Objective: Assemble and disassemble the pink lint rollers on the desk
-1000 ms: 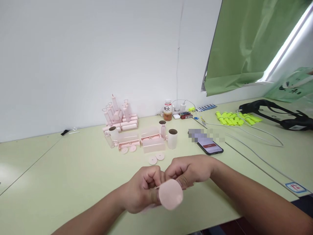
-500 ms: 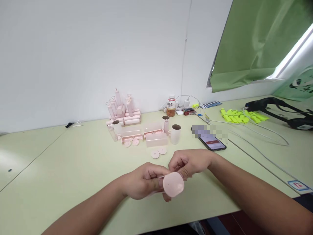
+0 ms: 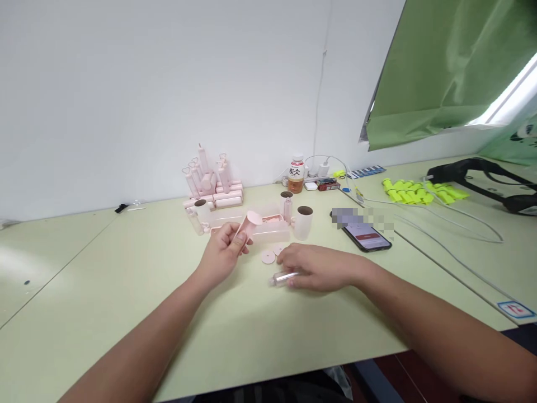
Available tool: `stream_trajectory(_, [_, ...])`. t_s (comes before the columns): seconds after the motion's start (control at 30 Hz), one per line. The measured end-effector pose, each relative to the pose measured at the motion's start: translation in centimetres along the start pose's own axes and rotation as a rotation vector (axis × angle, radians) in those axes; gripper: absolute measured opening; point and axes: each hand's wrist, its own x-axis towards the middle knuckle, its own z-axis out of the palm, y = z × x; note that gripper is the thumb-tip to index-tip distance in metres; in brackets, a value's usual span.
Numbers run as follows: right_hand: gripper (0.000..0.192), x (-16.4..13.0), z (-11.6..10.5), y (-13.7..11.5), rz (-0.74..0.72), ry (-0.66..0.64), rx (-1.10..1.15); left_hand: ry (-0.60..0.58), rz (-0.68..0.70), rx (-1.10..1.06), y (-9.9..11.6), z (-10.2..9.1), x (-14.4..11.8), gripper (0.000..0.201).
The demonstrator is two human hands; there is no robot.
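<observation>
pink tube (image 3: 248, 223) pinched in left hand (image 3: 224, 252); right hand (image 3: 316, 267) half-hides clear piece (image 3: 282, 277).

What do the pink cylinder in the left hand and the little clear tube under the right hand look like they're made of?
The pink cylinder in the left hand looks like matte moulded plastic: even pastel colour, no shine. The small clear tube under the right hand is see-through with bright glints, so clear plastic or possibly glass; the view cannot settle which.

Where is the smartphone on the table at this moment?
In the head view, the smartphone lies flat on the table, right of the white roll and beyond the right hand.
</observation>
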Motion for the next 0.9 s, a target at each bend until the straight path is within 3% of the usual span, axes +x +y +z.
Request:
stream_trajectory(0.1, [0.032,0.4,1.3,-1.5,0.011,-0.005,-0.159,0.059,-0.017,0.356,-1.0,-0.6,1.0,0.024])
stream_trajectory(0.2, [0.036,0.7,2.2,-1.8,0.046,-0.021,-0.220,0.072,0.067,0.692,-1.5,-0.2,1.5,0.020])
stream_trajectory(0.3, [0.038,0.8,2.4,-1.7,0.058,-0.066,-0.222,0.057,0.124,0.889,-1.6,0.7,1.8,0.019])
stream_trajectory(0.47, [0.035,0.4,2.3,-3.1,0.049,-0.160,-0.189,-0.042,0.106,1.168,-1.5,2.5,1.8,0.019])
stream_trajectory(0.6, [0.037,0.1,3.1,-4.3,-0.014,-0.183,-0.241,-0.162,0.107,1.285,-1.0,3.5,1.8,0.022])
stream_trajectory(0.77, [0.040,0.6,4.4,-4.6,-0.079,-0.121,-0.353,-0.311,0.081,1.271,-0.5,3.4,2.3,0.021])
stream_trajectory(0.9, [0.040,1.0,4.9,-4.3,-0.079,-0.087,-0.380,-0.324,0.071,1.242,-0.5,3.2,2.4,0.021])
